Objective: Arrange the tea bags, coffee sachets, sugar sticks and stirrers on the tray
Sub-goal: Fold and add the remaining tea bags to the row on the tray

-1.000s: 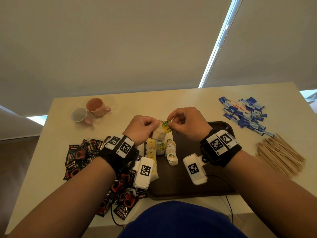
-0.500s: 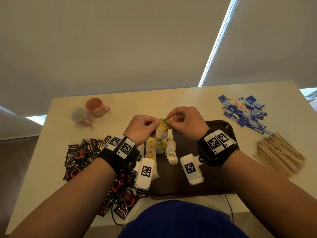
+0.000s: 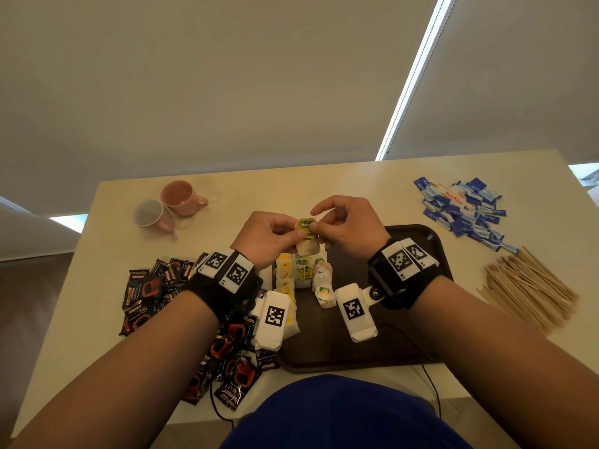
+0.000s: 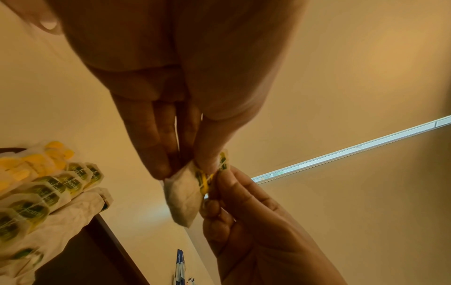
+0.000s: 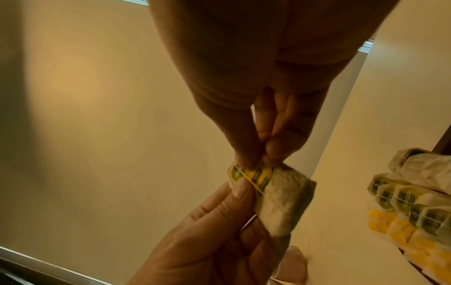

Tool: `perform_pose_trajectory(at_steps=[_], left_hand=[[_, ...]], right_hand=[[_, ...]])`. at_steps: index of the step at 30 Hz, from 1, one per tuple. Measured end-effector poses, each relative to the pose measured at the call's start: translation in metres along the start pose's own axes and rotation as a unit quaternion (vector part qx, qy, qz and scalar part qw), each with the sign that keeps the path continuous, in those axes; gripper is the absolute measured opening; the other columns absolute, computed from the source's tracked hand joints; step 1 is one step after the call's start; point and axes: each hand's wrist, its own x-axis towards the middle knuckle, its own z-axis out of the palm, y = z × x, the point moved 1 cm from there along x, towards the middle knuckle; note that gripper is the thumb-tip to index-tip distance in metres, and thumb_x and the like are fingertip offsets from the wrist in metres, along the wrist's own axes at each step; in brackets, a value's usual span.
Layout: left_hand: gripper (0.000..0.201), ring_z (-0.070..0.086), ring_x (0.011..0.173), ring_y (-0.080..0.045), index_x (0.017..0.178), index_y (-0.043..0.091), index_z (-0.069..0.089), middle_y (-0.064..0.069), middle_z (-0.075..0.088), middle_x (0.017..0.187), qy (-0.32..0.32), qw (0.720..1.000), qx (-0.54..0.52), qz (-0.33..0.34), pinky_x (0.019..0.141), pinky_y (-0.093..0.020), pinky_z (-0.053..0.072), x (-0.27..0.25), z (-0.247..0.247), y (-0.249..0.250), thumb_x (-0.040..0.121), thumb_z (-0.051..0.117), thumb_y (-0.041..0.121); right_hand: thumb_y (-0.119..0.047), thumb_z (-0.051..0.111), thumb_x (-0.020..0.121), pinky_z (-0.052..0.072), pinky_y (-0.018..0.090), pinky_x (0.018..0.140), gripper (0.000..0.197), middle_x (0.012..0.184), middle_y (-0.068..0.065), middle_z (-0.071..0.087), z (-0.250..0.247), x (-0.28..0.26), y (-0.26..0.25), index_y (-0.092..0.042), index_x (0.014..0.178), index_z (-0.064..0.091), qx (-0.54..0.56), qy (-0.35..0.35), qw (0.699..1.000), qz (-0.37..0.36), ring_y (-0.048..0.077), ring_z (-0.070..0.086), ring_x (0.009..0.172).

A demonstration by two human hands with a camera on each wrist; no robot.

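Both hands hold one white tea bag [image 3: 307,244] with a green and yellow tag above the far left part of the dark brown tray [image 3: 418,251]. My left hand [image 3: 275,236] pinches the bag [image 4: 183,196] at its top. My right hand [image 3: 340,226] pinches the tag [image 5: 253,174] between thumb and finger. Rows of tea bags [image 3: 303,275] with yellow and green tags lie on the tray's left side, below the hands. Black coffee sachets [image 3: 152,293] are heaped on the table left of the tray. Blue sugar sticks [image 3: 463,210] and wooden stirrers [image 3: 528,286] lie to its right.
Two pink mugs [image 3: 171,205] stand at the table's far left. A black cable [image 3: 428,380] runs off the near table edge by the tray. The tray's right half is bare. Rows of tea bags [image 4: 36,192] show in both wrist views [image 5: 415,208].
Both hands have lifted the tea bag slightly and turned it; the tag now faces up between the fingertips. The right wrist has shifted a little left.
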Motion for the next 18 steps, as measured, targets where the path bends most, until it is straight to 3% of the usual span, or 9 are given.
perform_pose_trajectory(at_steps=[3, 7, 10, 15, 18], left_hand=[[0.011, 0.074, 0.080, -0.019, 0.092, 0.012, 0.073, -0.012, 0.075, 0.088, 0.004, 1.000, 0.013, -0.002, 0.073, -0.028, 0.061, 0.001, -0.002, -0.001, 0.090, 0.069, 0.002], [0.007, 0.074, 0.086, -0.027, 0.094, 0.009, 0.074, -0.016, 0.076, 0.091, 0.005, 0.999, 0.032, -0.007, 0.078, -0.035, 0.061, 0.007, -0.003, -0.002, 0.089, 0.070, 0.006], [0.008, 0.074, 0.084, -0.025, 0.094, 0.012, 0.074, -0.012, 0.076, 0.089, -0.001, 0.999, 0.053, -0.013, 0.077, -0.034, 0.061, 0.009, -0.004, -0.006, 0.088, 0.072, 0.007], [0.010, 0.072, 0.079, -0.020, 0.092, 0.014, 0.075, -0.012, 0.076, 0.085, 0.019, 0.996, 0.070, -0.043, 0.075, -0.035, 0.061, 0.008, -0.006, -0.024, 0.085, 0.076, 0.006], [0.009, 0.072, 0.079, -0.021, 0.089, 0.015, 0.075, -0.012, 0.077, 0.090, 0.032, 0.996, 0.060, -0.065, 0.075, -0.037, 0.060, 0.008, -0.008, -0.033, 0.089, 0.072, 0.007]], right_hand=[[-0.012, 0.072, 0.088, 0.057, 0.023, 0.061, 0.016, 0.076, 0.006, 0.073, -0.002, 0.001, 0.000, -0.009, 0.103, 0.073, -0.009, -0.033, 0.999, -0.007, 0.017, 0.068, 0.061], [-0.013, 0.073, 0.087, 0.057, 0.024, 0.062, 0.009, 0.078, 0.001, 0.073, -0.004, 0.007, 0.002, -0.011, 0.095, 0.076, -0.036, -0.030, 0.999, -0.014, 0.016, 0.067, 0.066], [-0.014, 0.075, 0.086, 0.057, 0.022, 0.063, 0.005, 0.079, -0.003, 0.073, -0.002, 0.013, 0.007, -0.014, 0.091, 0.076, -0.048, -0.039, 0.998, -0.011, 0.014, 0.069, 0.068], [-0.009, 0.072, 0.088, 0.062, 0.029, 0.067, 0.005, 0.077, 0.007, 0.074, 0.010, 0.005, 0.042, -0.008, 0.092, 0.074, -0.050, -0.062, 0.995, 0.065, 0.021, 0.073, 0.069], [-0.013, 0.070, 0.090, 0.062, 0.029, 0.070, 0.005, 0.078, 0.003, 0.074, 0.024, -0.001, 0.075, -0.013, 0.094, 0.073, -0.076, -0.082, 0.985, 0.131, 0.014, 0.073, 0.069]])
